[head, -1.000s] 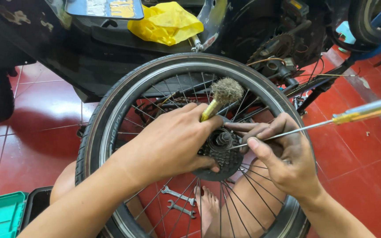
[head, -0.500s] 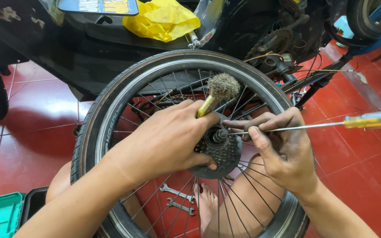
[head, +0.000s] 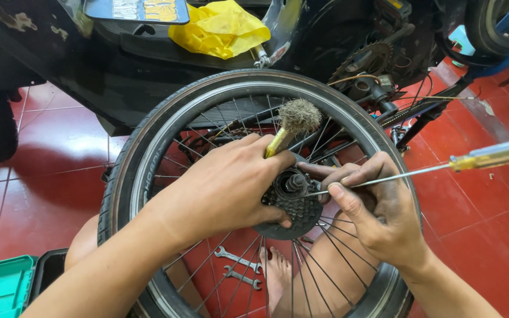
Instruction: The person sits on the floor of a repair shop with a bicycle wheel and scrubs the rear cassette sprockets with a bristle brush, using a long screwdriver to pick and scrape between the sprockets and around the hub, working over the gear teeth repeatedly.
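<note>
Greasy sprocket cluster (head: 293,207) at the wheel (head: 148,171) hub.
Left hand (head: 222,188) grips brush (head: 293,122), bristles at twelve o'clock; right hand (head: 378,215) pinches screwdriver (head: 443,165).

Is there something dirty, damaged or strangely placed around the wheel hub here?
The right hand has dark grime on its fingers, and the brush in the left hand has matted, dirty bristles. Two wrenches lie loose on the red floor under the wheel. Nothing looks broken.
</note>
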